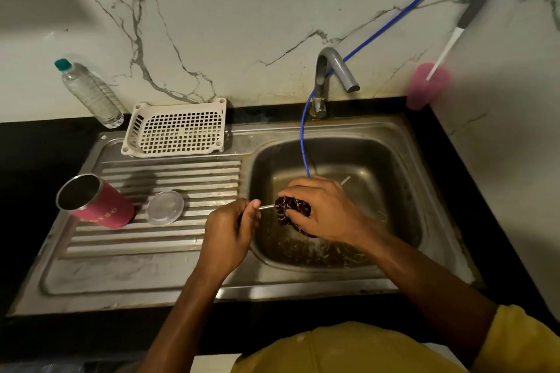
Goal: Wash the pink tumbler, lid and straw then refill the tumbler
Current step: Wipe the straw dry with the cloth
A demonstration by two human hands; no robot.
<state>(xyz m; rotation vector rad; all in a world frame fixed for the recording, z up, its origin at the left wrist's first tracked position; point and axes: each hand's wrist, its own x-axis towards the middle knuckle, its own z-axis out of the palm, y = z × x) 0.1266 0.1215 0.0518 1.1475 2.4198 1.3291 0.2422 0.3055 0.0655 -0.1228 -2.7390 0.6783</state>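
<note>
Tumbler (pixel 100 204) and lid (pixel 165 207) crowd the drainboard's (pixel 121 269) left; its front lies open.

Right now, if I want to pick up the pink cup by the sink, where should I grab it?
Probably grip the pink tumbler round its middle, below the steel rim. It stands mouth-up on the drainboard, so its round side is free. Come from the near or left side: the clear lid lies close on its right.

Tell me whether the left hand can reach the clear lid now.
Probably yes: the lid lies uncovered on the drainboard beside the left hand, nothing between, though that hand pinches the straw.
</note>
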